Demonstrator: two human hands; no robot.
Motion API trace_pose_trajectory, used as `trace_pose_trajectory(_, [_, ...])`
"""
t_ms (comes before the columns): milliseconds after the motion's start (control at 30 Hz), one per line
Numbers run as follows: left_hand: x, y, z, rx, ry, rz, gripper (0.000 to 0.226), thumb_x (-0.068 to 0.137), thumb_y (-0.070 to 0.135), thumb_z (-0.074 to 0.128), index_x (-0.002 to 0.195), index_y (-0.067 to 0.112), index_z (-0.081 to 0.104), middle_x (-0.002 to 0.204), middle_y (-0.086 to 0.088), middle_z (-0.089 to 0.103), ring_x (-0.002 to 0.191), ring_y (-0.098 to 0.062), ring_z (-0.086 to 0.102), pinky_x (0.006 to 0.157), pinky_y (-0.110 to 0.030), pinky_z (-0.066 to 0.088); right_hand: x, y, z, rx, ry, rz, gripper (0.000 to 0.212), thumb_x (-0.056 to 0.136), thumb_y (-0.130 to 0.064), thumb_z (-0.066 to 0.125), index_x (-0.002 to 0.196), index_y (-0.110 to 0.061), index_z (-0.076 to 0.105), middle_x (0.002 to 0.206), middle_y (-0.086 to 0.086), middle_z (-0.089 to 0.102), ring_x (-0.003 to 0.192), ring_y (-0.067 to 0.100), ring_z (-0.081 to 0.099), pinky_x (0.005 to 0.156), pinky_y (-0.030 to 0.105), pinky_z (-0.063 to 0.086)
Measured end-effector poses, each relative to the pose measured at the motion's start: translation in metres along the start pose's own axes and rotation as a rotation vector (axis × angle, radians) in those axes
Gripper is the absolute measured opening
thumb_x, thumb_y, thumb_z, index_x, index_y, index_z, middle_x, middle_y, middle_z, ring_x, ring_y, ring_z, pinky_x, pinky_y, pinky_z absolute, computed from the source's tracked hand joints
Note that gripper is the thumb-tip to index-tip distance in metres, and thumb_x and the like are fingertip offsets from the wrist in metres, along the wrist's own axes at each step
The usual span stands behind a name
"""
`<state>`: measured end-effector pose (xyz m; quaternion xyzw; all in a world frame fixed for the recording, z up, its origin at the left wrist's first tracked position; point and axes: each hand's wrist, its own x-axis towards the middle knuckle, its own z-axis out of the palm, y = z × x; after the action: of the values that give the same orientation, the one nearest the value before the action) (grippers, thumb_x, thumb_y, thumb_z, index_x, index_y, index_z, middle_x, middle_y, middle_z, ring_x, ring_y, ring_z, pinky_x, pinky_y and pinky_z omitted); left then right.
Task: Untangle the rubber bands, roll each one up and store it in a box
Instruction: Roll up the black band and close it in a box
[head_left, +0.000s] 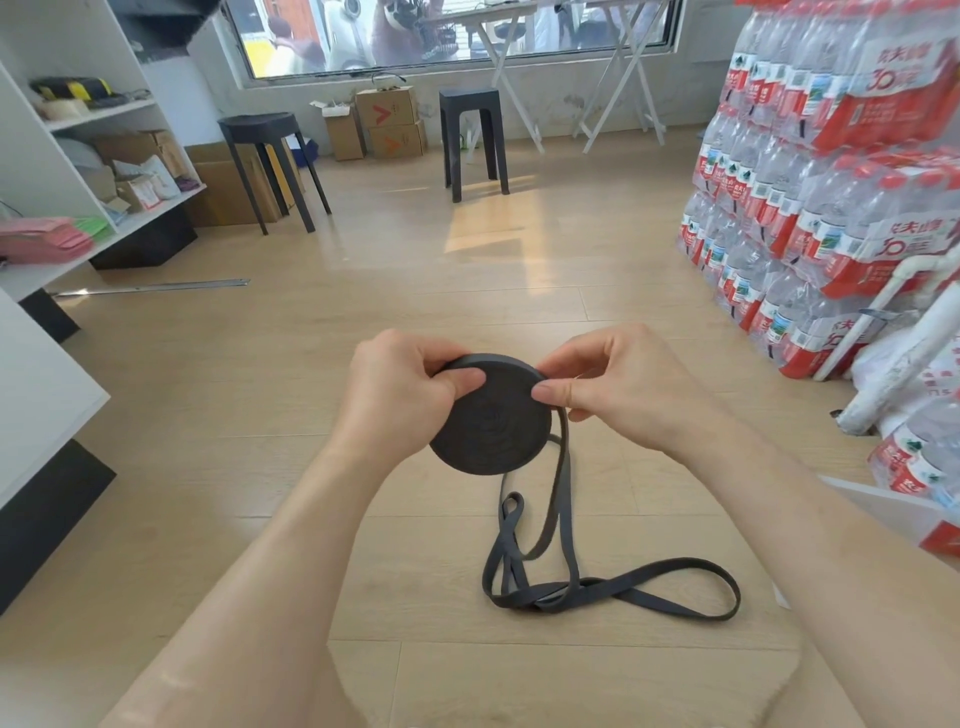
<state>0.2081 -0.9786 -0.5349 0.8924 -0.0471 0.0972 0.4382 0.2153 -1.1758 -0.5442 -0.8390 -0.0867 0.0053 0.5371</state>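
A dark grey rubber band is wound into a flat round roll (491, 423), held up in front of me above the wooden floor. My left hand (402, 387) grips the roll's left side, thumb across its face. On the right edge of the roll, my right hand (618, 387) pinches the band between thumb and fingers. The unwound tail (563, 499) hangs from the roll down to the floor. There it lies in loose crossed loops (613, 592). No storage box is clearly in view.
Stacked packs of bottled water (831, 182) fill the right side. White shelves (78, 171) stand at the left. Two dark stools (270, 166) (472, 140) and cardboard boxes (387, 122) sit farther back by the window. A white and red object (904, 519) lies at the right edge.
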Motion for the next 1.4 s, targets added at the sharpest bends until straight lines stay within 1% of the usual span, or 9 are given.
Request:
trace_pose_trajectory(400, [0.000,0.002,0.002,-0.201,0.057,-0.089,0.026,0.080,0.010,0.073,0.069,0.033,0.071,0.069,0.011,0.073,0.072,-0.011,0.070,0.069,-0.029,0.057,-0.004,-0.002,0.004,-0.090,0.082,-0.060,0.012,0.077,-0.020,0.080,0.085,-0.028,0.076,0.076,-0.004,0.074,0.066,0.015,0.070,0.061,0.028,0.059])
trace_pose_trajectory(533, [0.001,0.002,0.001,-0.269,0.085,-0.134,0.030,0.080,0.009,0.073,0.065,0.034,0.070,0.064,0.014,0.071,0.065,-0.005,0.067,0.065,-0.025,0.052,-0.007,-0.003,0.006,-0.100,0.066,-0.134,0.024,0.082,-0.015,0.075,0.097,-0.035,0.075,0.083,-0.005,0.074,0.071,0.018,0.070,0.061,0.032,0.060])
trace_pose_trajectory(633, [0.000,0.003,0.001,-0.335,0.091,-0.153,0.027,0.081,0.008,0.072,0.067,0.031,0.071,0.062,0.012,0.071,0.059,-0.003,0.064,0.061,-0.024,0.048,-0.008,-0.003,0.008,-0.082,0.088,-0.196,0.038,0.083,-0.010,0.074,0.086,-0.048,0.070,0.076,-0.008,0.073,0.072,0.014,0.069,0.064,0.033,0.060])
trace_pose_trajectory(700, [0.001,0.003,0.001,-0.354,0.062,-0.186,0.023,0.082,0.007,0.071,0.069,0.027,0.071,0.063,0.008,0.071,0.061,-0.006,0.064,0.062,-0.028,0.052,-0.007,-0.001,0.010,-0.154,0.125,-0.240,0.029,0.083,-0.011,0.074,0.095,-0.037,0.074,0.074,-0.013,0.071,0.069,0.003,0.067,0.070,0.030,0.058])
trace_pose_trajectory(800, [0.000,0.002,-0.002,-0.360,-0.075,-0.257,0.014,0.083,0.006,0.070,0.076,0.018,0.071,0.069,0.001,0.071,0.072,-0.018,0.065,0.072,-0.038,0.056,-0.006,0.000,0.009,-0.266,0.132,-0.240,0.021,0.081,-0.012,0.074,0.099,-0.023,0.077,0.083,-0.002,0.075,0.077,0.008,0.068,0.080,0.032,0.055])
trace_pose_trajectory(967, [-0.004,0.000,-0.004,0.049,-0.311,-0.031,0.024,0.086,0.008,0.063,0.095,0.029,0.072,0.083,0.007,0.074,0.085,-0.014,0.068,0.080,-0.032,0.055,-0.008,-0.004,0.010,-0.552,0.009,-0.364,0.016,0.085,-0.018,0.067,0.099,-0.022,0.074,0.085,-0.005,0.072,0.081,0.016,0.062,0.075,0.029,0.047])
trace_pose_trajectory(1100, [-0.006,0.004,0.005,0.307,-0.320,0.090,0.016,0.083,0.021,0.068,0.092,0.033,0.073,0.076,0.013,0.068,0.077,-0.009,0.061,0.070,-0.025,0.049,-0.009,-0.004,0.019,-0.762,-0.065,-0.447,0.019,0.088,-0.023,0.062,0.106,-0.022,0.069,0.092,-0.004,0.069,0.087,0.019,0.060,0.080,0.034,0.048])
trace_pose_trajectory(1233, [-0.005,0.004,0.006,0.324,-0.221,0.065,0.015,0.082,0.020,0.069,0.089,0.032,0.075,0.072,0.012,0.069,0.075,-0.012,0.062,0.071,-0.029,0.051,-0.005,-0.002,0.011,-0.395,-0.063,-0.238,0.018,0.079,-0.023,0.077,0.095,-0.027,0.071,0.075,-0.016,0.064,0.068,-0.001,0.059,0.070,0.017,0.045])
trace_pose_trajectory(1400, [0.000,0.001,0.006,0.169,-0.135,-0.006,0.015,0.081,0.015,0.070,0.085,0.028,0.076,0.071,0.011,0.070,0.076,-0.013,0.066,0.074,-0.034,0.055,-0.004,-0.001,-0.005,-0.221,-0.040,-0.108,0.013,0.075,-0.024,0.081,0.087,-0.028,0.076,0.078,-0.008,0.073,0.074,0.006,0.069,0.072,0.023,0.055])
